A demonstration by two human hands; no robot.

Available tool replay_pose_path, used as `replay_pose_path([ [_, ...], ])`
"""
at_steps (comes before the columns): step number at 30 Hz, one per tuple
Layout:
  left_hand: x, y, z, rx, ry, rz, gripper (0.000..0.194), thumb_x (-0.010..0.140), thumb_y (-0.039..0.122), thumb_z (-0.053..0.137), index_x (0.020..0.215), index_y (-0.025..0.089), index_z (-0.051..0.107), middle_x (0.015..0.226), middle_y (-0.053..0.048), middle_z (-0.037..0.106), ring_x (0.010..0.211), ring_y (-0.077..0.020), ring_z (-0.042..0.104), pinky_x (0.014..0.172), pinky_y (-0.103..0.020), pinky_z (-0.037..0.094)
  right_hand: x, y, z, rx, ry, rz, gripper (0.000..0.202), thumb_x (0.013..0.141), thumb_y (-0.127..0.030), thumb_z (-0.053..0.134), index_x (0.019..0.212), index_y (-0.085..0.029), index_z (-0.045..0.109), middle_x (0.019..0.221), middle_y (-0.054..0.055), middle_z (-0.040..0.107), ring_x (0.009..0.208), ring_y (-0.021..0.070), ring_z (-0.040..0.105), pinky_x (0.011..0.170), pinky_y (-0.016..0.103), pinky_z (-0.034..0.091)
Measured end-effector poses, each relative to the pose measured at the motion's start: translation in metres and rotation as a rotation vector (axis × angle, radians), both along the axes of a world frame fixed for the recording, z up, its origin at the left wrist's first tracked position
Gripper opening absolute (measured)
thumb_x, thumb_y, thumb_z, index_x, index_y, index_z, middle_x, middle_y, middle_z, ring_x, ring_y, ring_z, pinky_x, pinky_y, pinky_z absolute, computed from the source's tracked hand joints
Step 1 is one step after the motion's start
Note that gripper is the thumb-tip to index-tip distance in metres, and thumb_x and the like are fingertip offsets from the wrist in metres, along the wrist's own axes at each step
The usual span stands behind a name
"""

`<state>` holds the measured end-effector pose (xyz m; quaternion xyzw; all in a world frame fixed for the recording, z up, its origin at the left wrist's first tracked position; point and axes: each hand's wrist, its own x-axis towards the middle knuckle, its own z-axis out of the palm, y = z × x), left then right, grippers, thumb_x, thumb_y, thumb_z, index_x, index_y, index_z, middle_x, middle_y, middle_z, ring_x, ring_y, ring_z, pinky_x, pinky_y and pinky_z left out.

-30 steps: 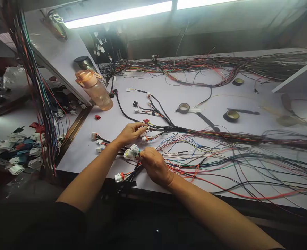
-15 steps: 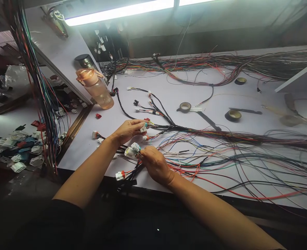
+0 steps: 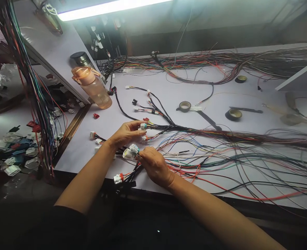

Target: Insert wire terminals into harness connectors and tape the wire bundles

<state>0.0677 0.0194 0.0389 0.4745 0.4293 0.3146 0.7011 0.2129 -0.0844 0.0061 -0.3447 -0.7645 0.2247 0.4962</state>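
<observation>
white bench surface (image 3: pixel 195 93) is seen lit by a strip light (image 3: pixel 111 7) mounted above its far edge, with a dark wall behind. loose multicoloured wires (image 3: pixel 233 159) are spread across the right half of the bench, and a second long bundle (image 3: pixel 221 62) is laid along the far edge.

the left hand (image 3: pixel 126 133) is held over the bench near its front edge, fingers pinched closed on a small white connector with a teal insert (image 3: pixel 143 126), which sits at the end of a taped black harness trunk (image 3: pixel 169 126). the right hand (image 3: pixel 154 165) is placed just below and to the right of it, thumb and fingers closed on a white connector housing (image 3: pixel 131 152) from which wires are led back under the palm. the two connectors are held near each other but apart. a further white connector with a red tab (image 3: pixel 118 178) is lying on the bench close to the front edge, just left of the right hand.

a translucent orange water bottle (image 3: pixel 92 86) is stood upright at the left rear of the bench. three rolls of tape (image 3: pixel 184 106) (image 3: pixel 233 114) (image 3: pixel 240 79) are lying flat further back, well apart from the hands. a small red part (image 3: pixel 96 116) is lying near the bottle. hanging wires (image 3: pixel 25 80) are seen at the far left, with a heap of white and blue connector housings (image 3: pixel 13 152) on a lower surface beneath them.
</observation>
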Motion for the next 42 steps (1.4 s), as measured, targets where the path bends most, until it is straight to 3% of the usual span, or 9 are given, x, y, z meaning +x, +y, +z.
replay_pose_path([
  [5,0.001,0.002,-0.016,0.019,-0.011,0.085,0.036,0.07,0.03,0.079,0.103,0.016,0.072,0.095,-0.007,0.073,0.073,-0.0122,0.066,0.072,-0.027,0.056,0.001,-0.001,0.0,-0.022,0.026,0.027,0.025,0.1,-0.024,0.038,0.079,-0.019,0.052,0.068,0.001,0.051,0.067,0.0147,0.044,0.064,0.028,0.036],
  [10,0.003,0.003,-0.027,0.044,-0.032,0.146,0.034,0.074,0.034,0.076,0.102,0.015,0.071,0.095,-0.007,0.072,0.077,-0.0146,0.066,0.073,-0.029,0.057,0.002,-0.002,0.003,-0.068,0.04,0.046,0.023,0.099,-0.023,0.041,0.079,-0.019,0.051,0.068,0.001,0.05,0.067,0.0143,0.042,0.064,0.028,0.035],
  [19,0.004,0.003,-0.011,-0.126,-0.07,0.169,0.025,0.074,0.033,0.077,0.093,0.018,0.074,0.092,-0.005,0.073,0.073,-0.0118,0.065,0.072,-0.026,0.055,0.006,0.0,0.012,-0.112,0.073,0.071,0.022,0.099,-0.02,0.04,0.083,-0.019,0.054,0.066,0.002,0.052,0.066,0.0151,0.043,0.061,0.029,0.034],
  [27,0.0,0.004,-0.016,-0.162,-0.017,0.152,0.021,0.081,0.033,0.07,0.096,0.019,0.073,0.093,-0.005,0.072,0.073,-0.0133,0.065,0.072,-0.029,0.055,0.008,0.001,0.011,-0.154,0.065,0.099,0.022,0.099,-0.021,0.037,0.088,-0.019,0.055,0.066,0.003,0.053,0.064,0.0162,0.043,0.06,0.032,0.034],
  [42,0.0,0.005,-0.014,-0.216,-0.044,0.145,0.022,0.077,0.031,0.074,0.096,0.019,0.073,0.085,-0.004,0.071,0.069,-0.0128,0.064,0.066,-0.027,0.055,0.008,0.001,0.009,-0.185,0.117,0.112,0.018,0.097,-0.018,0.039,0.087,-0.018,0.053,0.066,0.002,0.051,0.064,0.0156,0.041,0.06,0.032,0.032],
])
